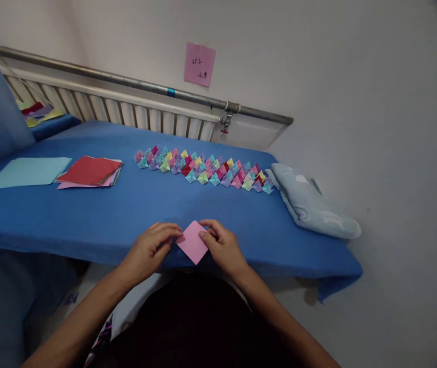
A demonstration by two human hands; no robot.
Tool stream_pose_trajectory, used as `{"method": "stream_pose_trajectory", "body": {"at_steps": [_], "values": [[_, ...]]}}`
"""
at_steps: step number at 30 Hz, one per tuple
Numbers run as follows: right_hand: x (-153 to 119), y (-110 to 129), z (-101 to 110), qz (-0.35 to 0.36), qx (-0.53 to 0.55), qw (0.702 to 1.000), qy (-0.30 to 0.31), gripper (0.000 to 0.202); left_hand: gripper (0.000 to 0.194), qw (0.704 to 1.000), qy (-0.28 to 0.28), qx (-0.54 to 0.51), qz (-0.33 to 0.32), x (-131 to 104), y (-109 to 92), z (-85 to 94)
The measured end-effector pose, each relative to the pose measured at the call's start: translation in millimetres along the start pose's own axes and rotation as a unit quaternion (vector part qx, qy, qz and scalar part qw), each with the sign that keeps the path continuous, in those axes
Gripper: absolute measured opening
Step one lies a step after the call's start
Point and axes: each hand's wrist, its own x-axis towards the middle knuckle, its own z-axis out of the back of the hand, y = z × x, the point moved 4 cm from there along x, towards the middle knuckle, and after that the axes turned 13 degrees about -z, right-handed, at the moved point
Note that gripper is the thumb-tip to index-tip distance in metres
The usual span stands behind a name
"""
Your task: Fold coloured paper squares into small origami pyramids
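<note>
A small pink square of paper [193, 244], seemingly folded, is turned with one corner toward me above the front edge of the blue-covered table. My right hand [224, 248] pinches it at its right side, thumb on top and the other fingers behind. My left hand [153, 248] is at the paper's left corner. Its bent fingertips reach the edge, while the thumb stays apart below. Beyond the hands, rows of small folded paper pieces [203, 168] in pink, blue, yellow, purple and red stand on the table.
Sheets of light blue paper [28, 172] lie at the left beside a stack topped with red paper [90, 170]. A folded light blue blanket [310, 204] rests at the right end. Behind stand a radiator [141, 115] and pipe; a pink note [199, 64] hangs on the wall.
</note>
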Motion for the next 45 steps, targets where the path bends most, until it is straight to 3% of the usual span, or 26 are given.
{"method": "stream_pose_trajectory", "body": {"at_steps": [3, 7, 10, 15, 30, 35, 40, 45], "values": [[2, 4, 3, 0.054, -0.135, 0.989, -0.04, 0.022, 0.029, 0.997, 0.053, 0.049, -0.042, 0, 1, -13.2], [-5, 6, 19, 0.122, -0.186, 0.968, -0.116, 0.025, 0.03, 0.989, 0.106, 0.09, -0.051, -2, 4, -21.3], [-15, 2, 24, 0.19, -0.187, 0.961, -0.075, 0.028, 0.037, 0.985, 0.137, 0.095, -0.052, 0, 7, -20.5], [-20, -12, 23, 0.179, -0.168, 0.969, -0.016, 0.042, 0.038, 0.98, 0.176, 0.084, -0.04, 7, 16, -19.5], [-9, -11, 17, 0.122, -0.168, 0.978, -0.025, 0.022, 0.033, 0.985, 0.145, 0.091, -0.032, 11, 25, -22.1], [-10, -12, 15, 0.154, -0.202, 0.967, -0.035, 0.025, 0.036, 0.984, 0.094, 0.128, -0.079, 6, 14, -26.5], [-14, -17, 12, 0.191, -0.268, 0.943, -0.046, 0.027, 0.028, 0.977, 0.09, 0.166, -0.104, -1, 6, -33.0], [-13, -19, 12, 0.201, -0.264, 0.942, -0.05, 0.028, 0.025, 0.977, 0.068, 0.168, -0.109, -5, 3, -32.3]]}}
